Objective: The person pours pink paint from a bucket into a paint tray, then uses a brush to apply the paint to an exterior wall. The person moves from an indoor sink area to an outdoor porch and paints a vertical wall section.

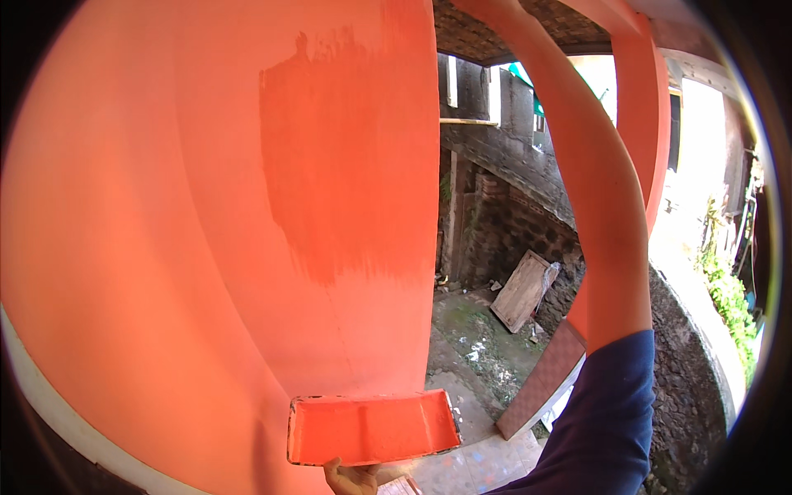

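My left hand is closed on the near edge of a paint tray, at the bottom of the view. Orange paint coats the tray's inside, and its rim is dark and chipped. Only the thumb and part of the hand show below it. My right arm, in a dark blue sleeve, reaches up past the top edge, so the right hand is out of sight. Left of that arm stands an orange wall, with a darker, wet-looking paint patch on its upper part.
The wall ends at a vertical edge right of the patch. Beyond it lie a mossy yard, a stone wall and a leaning wooden board. An orange post rises behind my arm. Pale tiles cover the floor below.
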Demonstrator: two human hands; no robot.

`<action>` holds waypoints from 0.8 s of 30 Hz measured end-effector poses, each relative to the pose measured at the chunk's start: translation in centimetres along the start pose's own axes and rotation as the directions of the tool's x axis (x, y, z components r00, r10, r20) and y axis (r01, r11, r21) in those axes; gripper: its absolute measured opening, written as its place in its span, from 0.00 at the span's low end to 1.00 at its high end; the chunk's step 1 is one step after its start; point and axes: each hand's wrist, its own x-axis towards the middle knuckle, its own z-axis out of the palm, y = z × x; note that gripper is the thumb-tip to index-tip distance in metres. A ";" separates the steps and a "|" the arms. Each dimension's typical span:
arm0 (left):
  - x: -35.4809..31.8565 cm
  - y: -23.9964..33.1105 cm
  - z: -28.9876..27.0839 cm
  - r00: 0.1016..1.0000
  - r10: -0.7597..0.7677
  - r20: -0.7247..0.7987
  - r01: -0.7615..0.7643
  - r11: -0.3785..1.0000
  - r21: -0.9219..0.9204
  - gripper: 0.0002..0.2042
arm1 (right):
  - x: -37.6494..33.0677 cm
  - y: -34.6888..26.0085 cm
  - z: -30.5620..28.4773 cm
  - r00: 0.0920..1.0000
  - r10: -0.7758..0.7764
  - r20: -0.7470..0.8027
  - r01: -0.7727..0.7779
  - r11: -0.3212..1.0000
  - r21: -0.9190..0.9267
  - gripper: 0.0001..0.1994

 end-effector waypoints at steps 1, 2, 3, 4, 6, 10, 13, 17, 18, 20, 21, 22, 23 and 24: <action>-0.1 0.2 -0.4 1.000 0.016 -0.003 -0.016 1.000 -0.016 0.31 | -2.0 -0.6 1.2 0.996 -0.088 0.014 0.089 0.993 -0.074 0.08; -0.2 0.5 -0.8 1.000 0.030 -0.006 -0.030 0.999 -0.032 0.31 | -3.6 -1.1 2.4 0.996 -0.087 0.009 0.088 0.993 -0.082 0.06; -0.2 0.5 -0.7 1.000 0.016 0.001 -0.016 0.999 -0.034 0.30 | -4.9 -1.7 2.9 0.995 -0.100 0.018 0.102 0.990 -0.102 0.07; -0.4 0.7 -0.4 1.000 0.008 0.009 -0.008 0.999 -0.041 0.30 | -6.9 -3.5 3.1 0.992 -0.083 0.098 0.086 0.996 -0.031 0.08; -0.6 0.7 1.0 1.000 0.011 0.017 -0.010 0.999 -0.040 0.29 | -11.3 -7.7 1.9 0.972 -0.067 0.224 0.044 0.993 0.105 0.11; -0.8 0.8 2.1 1.000 0.022 -0.021 -0.022 1.000 0.006 0.29 | -16.0 -13.4 -0.2 0.808 -0.046 0.587 -0.240 0.885 0.399 0.09; -2.4 1.0 5.5 0.996 0.075 0.043 -0.079 0.992 0.094 0.32 | -15.2 -12.7 0.9 0.733 -0.071 0.676 -0.382 0.779 0.497 0.12; -0.9 0.5 0.3 1.000 0.019 -0.021 -0.019 0.999 0.035 0.29 | -6.3 -5.8 2.4 0.870 0.133 0.475 -0.317 0.889 0.331 0.12; -0.7 0.7 -0.6 1.000 0.018 -0.006 -0.018 1.000 0.016 0.30 | -3.5 -4.5 1.7 0.911 0.126 0.393 -0.234 0.942 0.241 0.11; -0.3 0.7 -1.2 0.999 -0.003 0.034 0.004 1.000 -0.022 0.30 | 2.9 -1.7 0.8 0.977 0.189 0.099 -0.208 0.948 0.242 0.08; -0.2 0.0 -0.8 0.999 -0.020 0.043 0.022 0.999 -0.033 0.30 | 3.8 -0.5 1.0 0.993 0.113 0.035 -0.118 0.965 0.235 0.08; -0.3 -0.1 -0.4 0.999 -0.020 0.043 0.021 0.999 -0.036 0.30 | 3.9 0.2 1.7 0.998 0.046 -0.040 -0.035 0.971 0.238 0.08; -0.3 -0.2 -0.1 0.999 -0.021 0.043 0.023 0.999 -0.038 0.30 | 3.7 1.0 2.1 0.993 -0.023 -0.113 0.049 0.971 0.233 0.08; -0.2 -0.1 -0.3 0.999 -0.007 0.045 0.009 0.999 -0.032 0.30 | 2.9 -0.8 1.9 0.997 0.002 -0.080 -0.002 1.000 0.000 0.08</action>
